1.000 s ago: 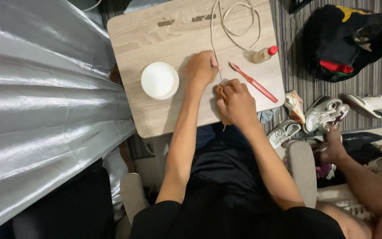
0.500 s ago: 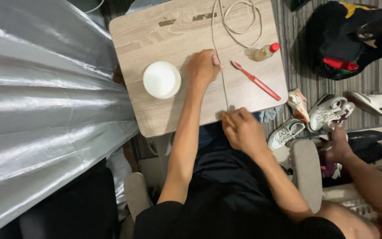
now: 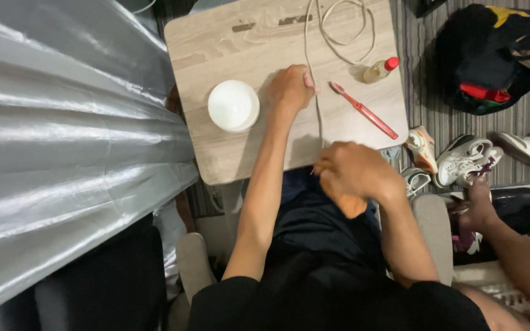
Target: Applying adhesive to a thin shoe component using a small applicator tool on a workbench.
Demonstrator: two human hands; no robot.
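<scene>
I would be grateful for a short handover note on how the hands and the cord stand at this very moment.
Left hand: pressed on the white cord, pinning it to the wooden table.
Right hand: at the table's near edge, closed around an orange cloth and the cord's near end.
Elsewhere on the table: a round white container left of the left hand, a red toothbrush and a small bottle with a red cap to its right; the rest of the cord lies looped at the far edge.
Done and left: cannot be told from this view.
</scene>
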